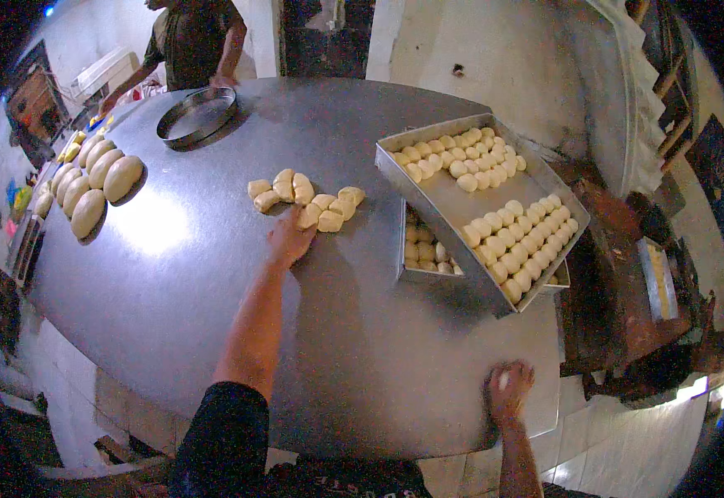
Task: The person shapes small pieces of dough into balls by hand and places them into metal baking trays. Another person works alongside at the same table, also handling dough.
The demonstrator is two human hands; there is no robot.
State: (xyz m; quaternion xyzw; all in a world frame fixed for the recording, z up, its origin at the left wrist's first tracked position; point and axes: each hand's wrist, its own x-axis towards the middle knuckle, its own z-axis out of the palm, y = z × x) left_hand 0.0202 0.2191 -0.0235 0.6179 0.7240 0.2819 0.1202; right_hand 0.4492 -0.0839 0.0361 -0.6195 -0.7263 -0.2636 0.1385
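My left hand (292, 239) reaches forward to a cluster of cut dough pieces (331, 221) in the middle of the metal table (212, 299). Its fingertips touch the nearest piece (308, 216); whether they grip it is hidden. Close to the table's right front corner, my right hand (510, 389) is curled low over the surface. A small pale lump of dough (504, 378) shows within its fingers, mostly covered. Several more cut pieces (284, 187) lie just beyond my left hand.
To the right, a metal tray (446, 205) holding rows of dough balls sits askew on other trays (430, 276). Large oval dough lumps (122, 179) lie at the left. A round metal pan (195, 118) stands at the far side, near another person (194, 50).
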